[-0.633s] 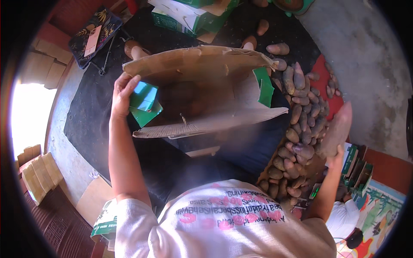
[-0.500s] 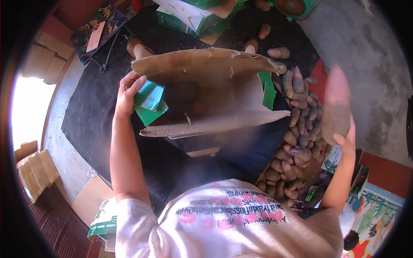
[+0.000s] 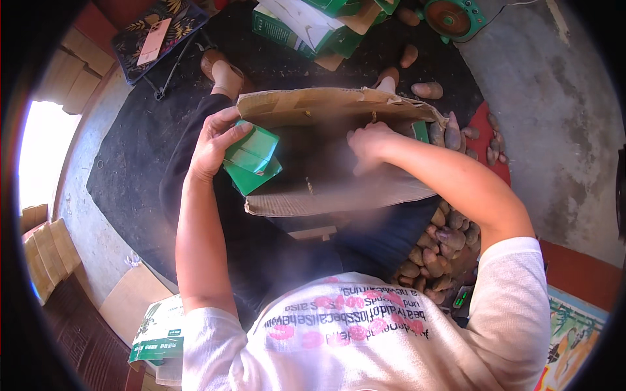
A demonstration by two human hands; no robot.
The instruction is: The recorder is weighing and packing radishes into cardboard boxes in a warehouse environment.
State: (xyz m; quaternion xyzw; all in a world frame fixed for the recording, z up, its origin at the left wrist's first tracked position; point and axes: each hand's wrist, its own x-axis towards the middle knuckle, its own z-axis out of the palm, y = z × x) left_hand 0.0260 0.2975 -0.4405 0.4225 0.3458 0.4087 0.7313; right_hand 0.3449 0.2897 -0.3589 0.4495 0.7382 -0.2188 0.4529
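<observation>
An open cardboard box (image 3: 339, 205) with green printed end flaps lies across my lap, its inside dark and partly blurred. On its left end, my left hand (image 3: 214, 144) is closed on the edge, the thumb lying over a green flap (image 3: 255, 148). My right hand (image 3: 373, 144) reaches down into the box with bent fingers. Whatever those fingers hold, if anything, is hidden in the dark interior. To the right of the box lies a heap of long brownish-pink potatoes (image 3: 450, 240), partly covered by my right arm.
More potatoes (image 3: 427, 90) are scattered on the black ground sheet (image 3: 140, 169). Green and white cartons (image 3: 287, 31) are piled ahead, near a round green appliance (image 3: 450, 16). A folding stool (image 3: 163, 39) holding a pink phone (image 3: 154, 43) stands far left.
My right hand, which held a long potato out to the right, has swung left into the box; the potato no longer shows. My left hand and the box appear shifted slightly right.
</observation>
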